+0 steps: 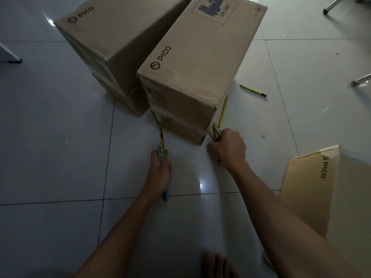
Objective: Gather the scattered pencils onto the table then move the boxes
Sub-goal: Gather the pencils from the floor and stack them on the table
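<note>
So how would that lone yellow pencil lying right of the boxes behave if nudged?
The yellow pencil is thin and straight, so probably stiff and light. On the glossy tiled floor it would likely slide or roll. Lying flat, it may be fiddly to pinch up.

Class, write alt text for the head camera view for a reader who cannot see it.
Two bare hands gather pencils from a grey tiled floor: the left hand grips a bundle, the right hand closes on yellow pencils by a tall brown cardboard box. Another yellow pencil lies farther right.
</note>
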Available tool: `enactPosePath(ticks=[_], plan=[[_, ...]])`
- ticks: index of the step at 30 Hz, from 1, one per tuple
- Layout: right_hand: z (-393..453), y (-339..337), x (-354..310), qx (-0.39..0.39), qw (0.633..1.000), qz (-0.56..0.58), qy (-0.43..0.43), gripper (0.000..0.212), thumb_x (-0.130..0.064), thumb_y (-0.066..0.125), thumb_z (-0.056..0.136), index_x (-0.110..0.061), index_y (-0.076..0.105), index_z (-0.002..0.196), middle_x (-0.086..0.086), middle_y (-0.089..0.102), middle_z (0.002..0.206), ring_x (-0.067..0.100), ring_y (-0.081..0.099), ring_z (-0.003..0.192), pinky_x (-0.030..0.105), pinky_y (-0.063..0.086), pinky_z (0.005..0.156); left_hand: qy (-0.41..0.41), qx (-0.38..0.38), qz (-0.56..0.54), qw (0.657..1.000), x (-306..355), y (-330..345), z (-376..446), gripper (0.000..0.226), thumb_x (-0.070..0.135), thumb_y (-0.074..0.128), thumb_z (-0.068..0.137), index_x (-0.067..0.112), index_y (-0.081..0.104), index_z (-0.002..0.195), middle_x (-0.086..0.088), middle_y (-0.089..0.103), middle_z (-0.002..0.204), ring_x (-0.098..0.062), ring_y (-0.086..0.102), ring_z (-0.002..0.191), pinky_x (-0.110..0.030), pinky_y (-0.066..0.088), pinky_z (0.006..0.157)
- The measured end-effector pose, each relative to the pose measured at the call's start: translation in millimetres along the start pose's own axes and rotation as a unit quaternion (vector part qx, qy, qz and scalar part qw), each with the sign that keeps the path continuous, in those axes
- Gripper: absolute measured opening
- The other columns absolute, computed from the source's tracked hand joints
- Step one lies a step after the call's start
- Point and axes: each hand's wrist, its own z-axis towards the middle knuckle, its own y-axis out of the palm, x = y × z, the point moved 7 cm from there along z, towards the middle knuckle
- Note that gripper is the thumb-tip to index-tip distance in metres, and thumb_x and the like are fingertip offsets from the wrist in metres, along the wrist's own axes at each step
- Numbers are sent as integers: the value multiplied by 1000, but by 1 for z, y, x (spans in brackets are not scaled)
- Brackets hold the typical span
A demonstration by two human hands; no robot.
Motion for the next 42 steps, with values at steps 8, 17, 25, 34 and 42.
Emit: enactPosePath(ticks=[8,17,25,34,42], plan=[[12,-4,16,-5,991,100,89,37,-44,61,79,-7,61,83,16,66,88,39,65,81,41,55,72,8,18,-35,999,-2,-2,5,21,8,38,101,25,49,105,0,41,68,-11,36,52,-29,31,51],[46,-23,11,75,983,153,73,24,-31,51,92,-9,50,84,15,57,86,34,56,79,35,36,64,24,73,-54,996,-6,-4,13,24,34,46,104,27,40,82,15,45,52,-7,37,46,-33,32,54],[77,-15,5,54,990,122,46,32,-33,67,85,-5,60,97,20,64,99,37,62,89,37,44,66,17,119,-60,991,-4,-2,17,25,39,47,102,35,42,77,16,45,53,-8,39,47,-38,35,57],[99,-52,29,78,994,34,66,40,-38,72,74,-6,69,97,22,66,103,42,66,94,43,54,79,26,172,-21,985,3,1,9,27,34,44,105,10,46,93,3,47,65,-4,42,48,-33,38,57],[130,-79,25,129,991,-23,15,32,-32,70,79,-10,71,103,18,56,111,40,63,97,42,52,82,14,203,31,979,15,6,1,24,33,41,106,10,47,99,-1,52,69,-3,50,52,-29,37,55]])
